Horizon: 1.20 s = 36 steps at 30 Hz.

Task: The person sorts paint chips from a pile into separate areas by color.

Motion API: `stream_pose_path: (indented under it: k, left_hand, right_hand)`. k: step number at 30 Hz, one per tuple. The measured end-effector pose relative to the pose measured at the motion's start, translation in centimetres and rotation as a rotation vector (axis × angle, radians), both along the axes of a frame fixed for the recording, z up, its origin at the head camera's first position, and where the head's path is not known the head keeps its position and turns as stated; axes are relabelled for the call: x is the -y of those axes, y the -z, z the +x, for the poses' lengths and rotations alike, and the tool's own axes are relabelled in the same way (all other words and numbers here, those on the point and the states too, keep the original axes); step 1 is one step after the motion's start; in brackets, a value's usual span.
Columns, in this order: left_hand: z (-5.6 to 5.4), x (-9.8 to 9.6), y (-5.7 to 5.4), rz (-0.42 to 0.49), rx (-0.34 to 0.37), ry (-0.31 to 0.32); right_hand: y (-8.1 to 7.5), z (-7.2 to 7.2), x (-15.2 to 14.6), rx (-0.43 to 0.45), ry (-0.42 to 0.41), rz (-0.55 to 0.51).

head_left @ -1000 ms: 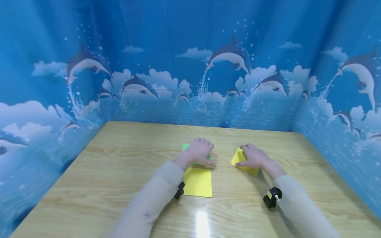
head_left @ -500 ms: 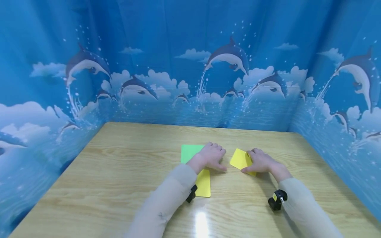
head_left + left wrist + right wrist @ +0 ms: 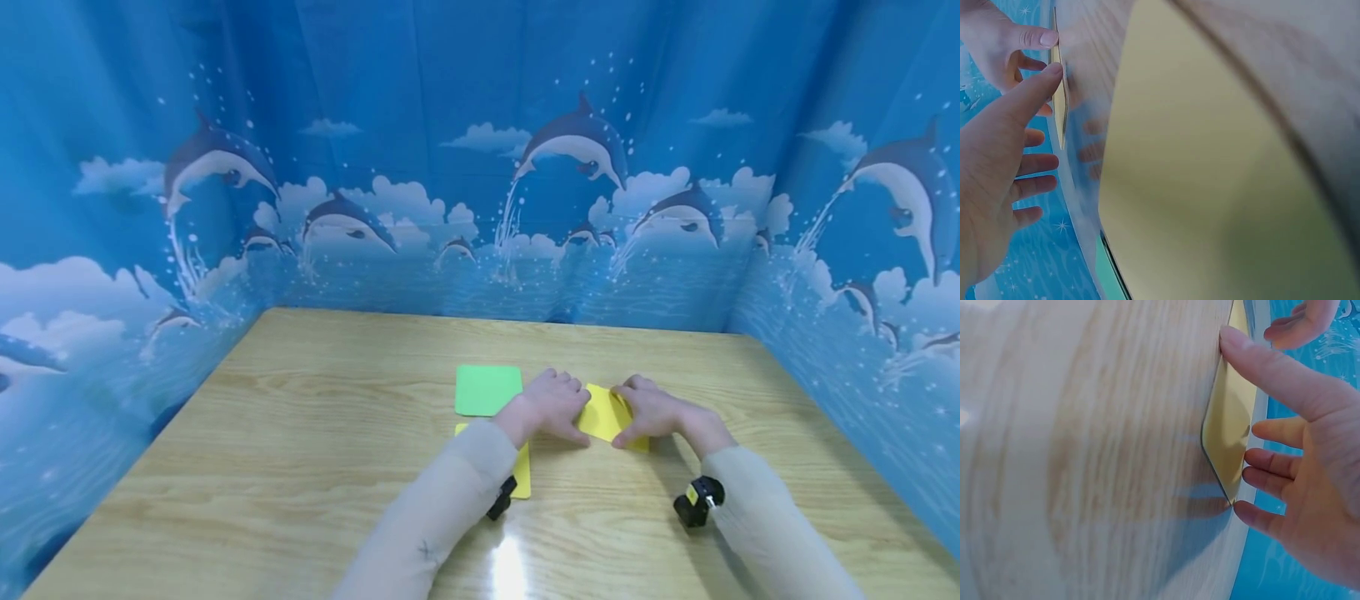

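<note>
A yellow square card (image 3: 598, 417) lies between both hands, right of the table's middle. My right hand (image 3: 658, 410) holds its right part, thumb on the near edge and fingers toward the far edge. In the right wrist view the yellow card (image 3: 1229, 412) shows edge-on, bowed at a crease, beside the right thumb. My left hand (image 3: 551, 406) is at the card's left edge. The left wrist view shows that hand (image 3: 997, 169) with its fingers extended and spread, the thumb tip overlapping the card (image 3: 1059, 119).
A green card (image 3: 487, 390) lies flat left of the left hand. Nearer me is a second yellow card (image 3: 523, 477), partly hidden by the left sleeve. The wooden table (image 3: 300, 433) is bounded by a blue dolphin-print curtain (image 3: 420, 275). Each wrist carries a small black camera (image 3: 699, 502).
My left hand has moved right, from over the green card to the held yellow card's left edge, uncovering the green card. The held card has turned straighter and lies lower.
</note>
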<state>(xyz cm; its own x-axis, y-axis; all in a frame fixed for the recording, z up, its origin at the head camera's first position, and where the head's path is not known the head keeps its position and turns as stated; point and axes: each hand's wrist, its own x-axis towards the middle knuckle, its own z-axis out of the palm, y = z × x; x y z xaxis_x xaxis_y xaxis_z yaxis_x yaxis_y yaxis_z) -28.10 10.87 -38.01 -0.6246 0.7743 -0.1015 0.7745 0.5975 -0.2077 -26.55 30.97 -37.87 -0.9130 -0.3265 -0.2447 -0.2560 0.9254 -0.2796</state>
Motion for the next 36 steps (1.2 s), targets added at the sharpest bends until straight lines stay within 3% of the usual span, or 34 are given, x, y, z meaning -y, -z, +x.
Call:
stream_pose_path:
  k: [14, 21, 29, 36]
  left_hand:
    - [0.3, -0.6, 0.3, -0.009, -0.002, 0.007]
    - [0.4, -0.5, 0.1, -0.018, 0.004, 0.006]
    - [0.2, -0.6, 0.2, -0.010, 0.026, 0.000]
    - [0.0, -0.4, 0.1, 0.004, 0.003, -0.012]
  right_hand:
    - [0.0, 0.7, 0.2, -0.006, 0.019, 0.026]
    - [0.1, 0.6, 0.0, -0.053, -0.031, 0.062]
    - [-0.1, 1.1, 0.0, -0.071, -0.049, 0.023]
    - [-0.2, 1.3, 0.1, -0.083, -0.074, 0.029]
